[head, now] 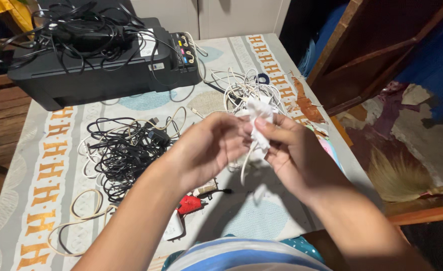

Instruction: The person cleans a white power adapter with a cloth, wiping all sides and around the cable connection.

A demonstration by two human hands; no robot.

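2 hands at work: we hold our left hand (209,145) and right hand (286,150) up together over the counter (261,221), close to our chest.
Left hand: fingers curled in, tips pinched on the lower edge of a crumpled white tissue (259,123).
Right hand: thumb and forefinger pressed together on the same tissue from the other side; the remaining fingers are folded under it.
White cable: a thin white cable (246,165) hangs down from between our 2 hands, below the tissue, and seems to run through it; we cannot tell how much of its length is wrapped.
Progress, as we judge it: wiping looks to be under way on this 1 cable only.
Left to handle: a loose heap of white cables (246,88) lies just behind our hands, a tangle of black cables (123,150) sits to the left, and a cream cable (81,216) loops near the counter's front edge; none looks sorted or coiled.
Other things: a black printer (96,70) with more black leads piled on top stands at the far left, and a small red object (190,204) lies below our left wrist.
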